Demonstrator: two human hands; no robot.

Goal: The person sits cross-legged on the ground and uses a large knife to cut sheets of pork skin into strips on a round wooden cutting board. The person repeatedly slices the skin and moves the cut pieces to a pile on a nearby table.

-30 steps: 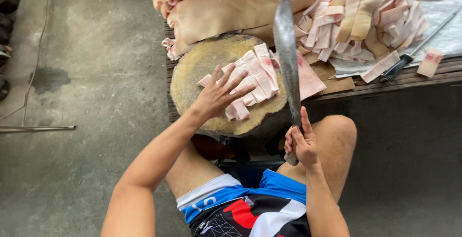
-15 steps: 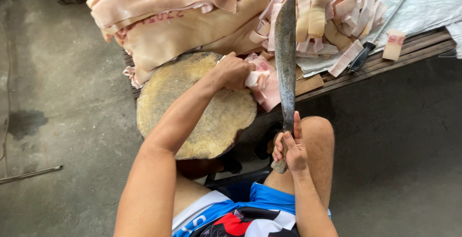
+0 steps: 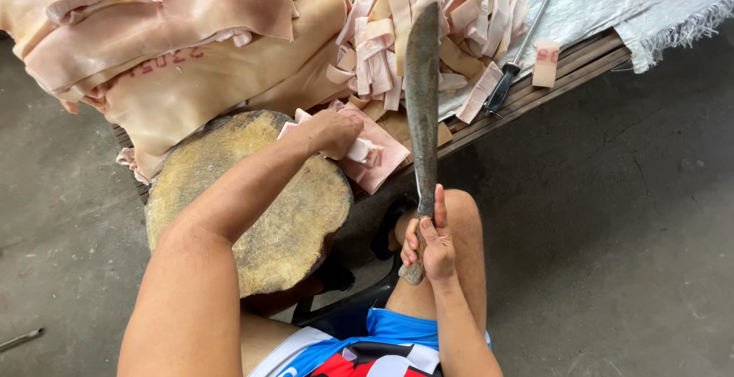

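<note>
The left hand closes on cut strips at the chopping block's edge; the right hand grips a cleaver raised clear.

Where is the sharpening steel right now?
Head view, upper right: the sharpening steel lies on the slatted table, between the pile of cut strips and one loose strip.
</note>
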